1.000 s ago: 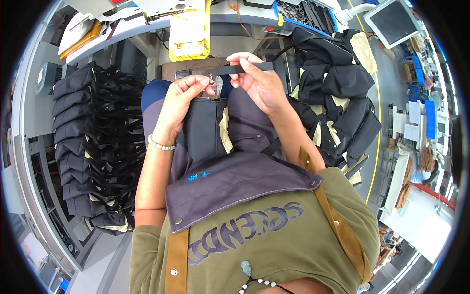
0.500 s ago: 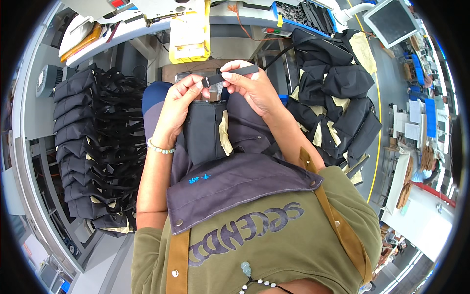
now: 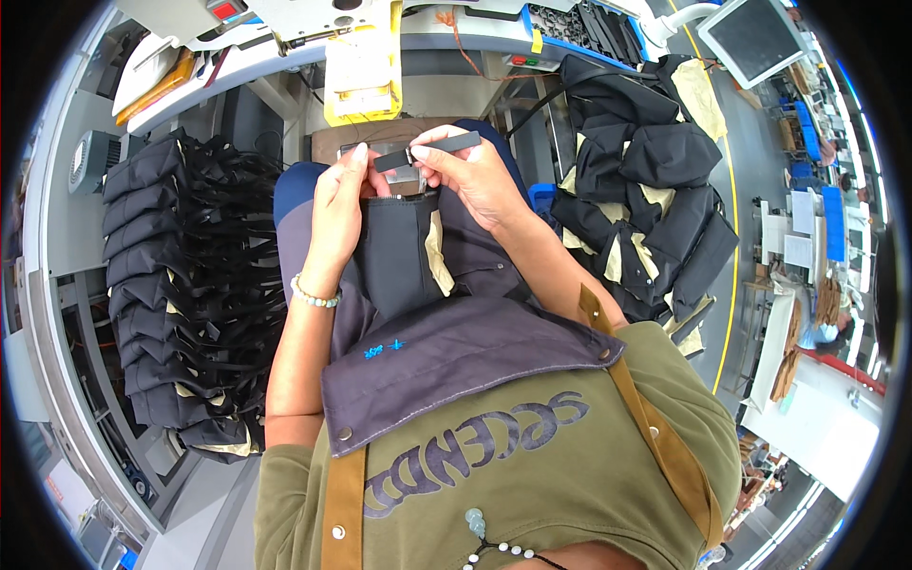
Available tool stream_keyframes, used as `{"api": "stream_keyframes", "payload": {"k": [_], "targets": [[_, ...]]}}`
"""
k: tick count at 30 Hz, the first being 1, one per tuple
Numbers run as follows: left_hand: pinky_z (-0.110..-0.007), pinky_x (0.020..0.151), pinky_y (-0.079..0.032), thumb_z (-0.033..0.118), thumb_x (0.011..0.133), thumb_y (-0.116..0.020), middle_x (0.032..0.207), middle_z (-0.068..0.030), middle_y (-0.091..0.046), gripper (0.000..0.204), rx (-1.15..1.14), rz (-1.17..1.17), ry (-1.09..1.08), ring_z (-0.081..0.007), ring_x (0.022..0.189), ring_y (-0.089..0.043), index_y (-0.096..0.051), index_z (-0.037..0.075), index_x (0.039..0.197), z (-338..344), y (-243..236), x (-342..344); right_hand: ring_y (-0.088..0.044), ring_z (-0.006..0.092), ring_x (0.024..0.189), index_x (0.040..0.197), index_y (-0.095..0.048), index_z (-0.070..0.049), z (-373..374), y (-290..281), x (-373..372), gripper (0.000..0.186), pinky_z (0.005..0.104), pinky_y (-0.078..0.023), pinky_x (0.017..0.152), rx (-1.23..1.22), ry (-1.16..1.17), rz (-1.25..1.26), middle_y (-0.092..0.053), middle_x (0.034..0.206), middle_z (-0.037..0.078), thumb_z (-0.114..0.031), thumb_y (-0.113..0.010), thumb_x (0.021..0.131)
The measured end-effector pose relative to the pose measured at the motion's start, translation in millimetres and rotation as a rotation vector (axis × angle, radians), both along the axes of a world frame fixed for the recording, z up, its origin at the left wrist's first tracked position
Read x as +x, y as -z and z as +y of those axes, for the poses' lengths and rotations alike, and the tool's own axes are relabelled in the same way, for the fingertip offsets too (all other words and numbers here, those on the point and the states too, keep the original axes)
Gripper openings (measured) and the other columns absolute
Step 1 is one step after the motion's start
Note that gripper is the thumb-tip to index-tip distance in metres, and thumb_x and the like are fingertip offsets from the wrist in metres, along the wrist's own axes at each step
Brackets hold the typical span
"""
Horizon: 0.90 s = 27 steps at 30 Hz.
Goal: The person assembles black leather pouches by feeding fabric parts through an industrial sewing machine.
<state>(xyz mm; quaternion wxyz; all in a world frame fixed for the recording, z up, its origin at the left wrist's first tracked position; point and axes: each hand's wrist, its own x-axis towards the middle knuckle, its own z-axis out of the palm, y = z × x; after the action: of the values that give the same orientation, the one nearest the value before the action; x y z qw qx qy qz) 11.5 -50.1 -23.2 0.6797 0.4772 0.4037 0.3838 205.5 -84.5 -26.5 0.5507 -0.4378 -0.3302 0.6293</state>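
A black webbing strap (image 3: 450, 143) is stretched between my hands, above my lap. My left hand (image 3: 339, 204) pinches its left part with thumb and fingers. On the other side my right hand (image 3: 478, 182) grips the strap beside a small dark buckle (image 3: 410, 156), and the strap's end sticks out past those fingers. Below the hands a black fabric pouch (image 3: 394, 249) rests on my lap, its zipper edge toward the hands. A cream piece of material (image 3: 437, 255) shows along the pouch's right side.
To the left hangs a row of stacked black pouches (image 3: 142, 261) with dangling straps. A heap of black bags (image 3: 655, 190) with cream pieces lies at right. Ahead are a machine table (image 3: 456, 59), a yellow tray (image 3: 365, 71) and a blue bin (image 3: 594, 33) of black parts.
The buckle has gone from beside my left fingers to beside my right fingers. Both hands have shifted slightly left, and the strap has moved with them.
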Motion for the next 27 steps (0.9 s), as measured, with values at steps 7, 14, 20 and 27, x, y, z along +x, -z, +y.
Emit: {"api": "stream_keyframes", "payload": {"k": [7, 14, 20, 27], "targets": [[-0.019, 0.058, -0.035, 0.025, 0.104, -0.057, 0.069, 0.0056, -0.054, 0.028, 0.196, 0.167, 0.068, -0.0004, 0.063, -0.044, -0.066, 0.004, 0.087, -3.7, -0.2, -1.7, -0.059, 0.0074, 0.079, 0.114, -0.066, -0.001, -2.3, -13.1, -10.1, 0.024, 0.0228, -0.048, 0.071, 0.076, -0.020, -0.132, -0.066, 0.091, 0.001, -0.013, -0.071, 0.093], [-0.018, 0.059, -0.034, 0.022, 0.104, -0.057, 0.070, 0.0067, -0.051, 0.024, 0.195, 0.130, -0.013, -0.0007, 0.064, -0.042, -0.065, 0.005, 0.089, -0.4, 5.5, -1.6, -0.062, 0.0081, 0.082, 0.115, -0.065, 0.000, 3.0, -8.5, -4.6, 0.027, 0.0234, -0.050, 0.071, 0.132, 0.047, -0.161, -0.068, 0.097, 0.004, -0.010, -0.073, 0.091], [-0.019, 0.059, -0.033, 0.023, 0.103, -0.059, 0.071, 0.0075, -0.051, 0.023, 0.213, 0.159, -0.024, -0.0003, 0.065, -0.041, -0.065, 0.005, 0.089, 1.3, 1.0, -4.8, -0.062, 0.0096, 0.083, 0.117, -0.066, 0.002, 0.2, -20.4, 3.1, 0.023, 0.0230, -0.050, 0.075, 0.127, 0.075, -0.080, -0.068, 0.103, 0.006, -0.007, -0.065, 0.096], [-0.021, 0.053, -0.032, 0.022, 0.093, -0.074, 0.063, 0.0072, -0.047, 0.025, 0.308, 0.369, -0.164, -0.0009, 0.057, -0.038, -0.058, 0.003, 0.089, 9.4, -43.2, -1.3, -0.066, 0.0102, 0.074, 0.110, -0.072, 0.000, -9.2, -65.0, 56.1, 0.023, 0.0216, -0.050, 0.065, 0.203, 0.122, -0.454, -0.068, 0.095, 0.005, -0.001, -0.073, 0.087]]}}
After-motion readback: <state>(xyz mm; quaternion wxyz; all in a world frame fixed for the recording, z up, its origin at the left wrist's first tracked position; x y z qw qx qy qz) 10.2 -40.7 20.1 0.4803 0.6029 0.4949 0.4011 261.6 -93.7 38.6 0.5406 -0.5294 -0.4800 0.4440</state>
